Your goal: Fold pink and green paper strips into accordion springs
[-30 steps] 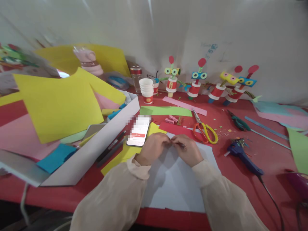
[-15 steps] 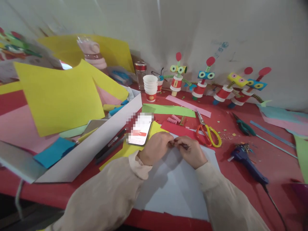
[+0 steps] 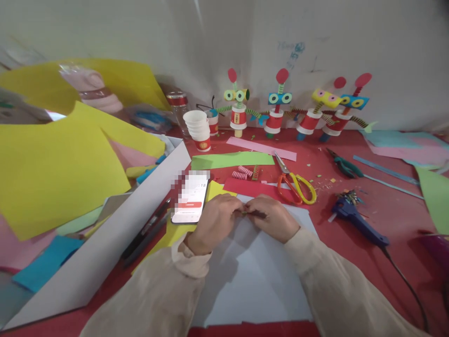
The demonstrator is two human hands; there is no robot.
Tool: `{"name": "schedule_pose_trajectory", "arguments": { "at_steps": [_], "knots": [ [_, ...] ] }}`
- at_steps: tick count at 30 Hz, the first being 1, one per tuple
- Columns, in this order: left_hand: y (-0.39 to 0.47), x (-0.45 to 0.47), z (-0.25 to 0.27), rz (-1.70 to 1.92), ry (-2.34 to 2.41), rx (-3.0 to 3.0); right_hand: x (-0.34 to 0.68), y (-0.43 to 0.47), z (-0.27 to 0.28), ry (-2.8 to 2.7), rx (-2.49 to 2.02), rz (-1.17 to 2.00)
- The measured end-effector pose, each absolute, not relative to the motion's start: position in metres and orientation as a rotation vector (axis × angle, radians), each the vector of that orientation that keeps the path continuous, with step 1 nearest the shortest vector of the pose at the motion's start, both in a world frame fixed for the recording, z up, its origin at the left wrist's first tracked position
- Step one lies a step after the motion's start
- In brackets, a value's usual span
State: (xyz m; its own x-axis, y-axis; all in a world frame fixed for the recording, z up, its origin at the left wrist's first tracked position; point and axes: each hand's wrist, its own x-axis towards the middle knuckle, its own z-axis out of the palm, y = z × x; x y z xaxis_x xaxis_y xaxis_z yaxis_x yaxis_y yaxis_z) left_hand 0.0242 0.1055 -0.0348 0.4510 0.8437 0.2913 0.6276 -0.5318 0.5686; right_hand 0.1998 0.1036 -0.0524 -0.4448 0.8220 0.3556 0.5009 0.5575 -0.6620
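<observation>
My left hand (image 3: 219,217) and my right hand (image 3: 275,217) meet fingertip to fingertip above a pale grey board (image 3: 257,285). Pinched between them is a narrow paper strip (image 3: 258,214), dark brownish with a bit of green near the left fingertips; the fingers cover most of it. Just beyond the hands are a red paper piece (image 3: 257,188) and several small folded paper springs (image 3: 244,172), pink-striped and green-brown. Scissors (image 3: 297,185) with a red and a yellow handle lie beyond my right hand. A phone (image 3: 191,199) rests on yellow paper beside my left hand.
Paper-cup figures (image 3: 273,121) line the wall, with stacked cups (image 3: 197,128) left of them. A white box (image 3: 115,238) of coloured paper stands left. On the right lie a blue glue gun (image 3: 359,222) with its cord, green-handled pliers (image 3: 347,166) and paper scraps.
The view has swung, so the background figures appear further left and the box nearer. Both hands keep their pinch on the paper strip, with small finger shifts; a bit of green now shows.
</observation>
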Motion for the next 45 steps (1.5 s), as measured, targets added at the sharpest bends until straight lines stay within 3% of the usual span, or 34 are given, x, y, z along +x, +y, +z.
{"name": "schedule_pose_trajectory", "arguments": {
  "at_steps": [17, 34, 45],
  "knots": [
    [0.1008, 0.0207, -0.0332, 0.683, 1.158, 2.376, 0.1962, 0.1014, -0.0462, -2.172, -0.925, 0.556],
    [0.1045, 0.0254, -0.0336, 0.727, 1.212, 2.32, 0.1968, 0.1036, -0.0496, -1.946, -1.13, 0.922],
    [0.103, 0.026, -0.0313, 0.724, 1.204, 2.268, 0.1914, 0.1007, -0.0475, -1.982, -1.177, 0.798]
  ]
}}
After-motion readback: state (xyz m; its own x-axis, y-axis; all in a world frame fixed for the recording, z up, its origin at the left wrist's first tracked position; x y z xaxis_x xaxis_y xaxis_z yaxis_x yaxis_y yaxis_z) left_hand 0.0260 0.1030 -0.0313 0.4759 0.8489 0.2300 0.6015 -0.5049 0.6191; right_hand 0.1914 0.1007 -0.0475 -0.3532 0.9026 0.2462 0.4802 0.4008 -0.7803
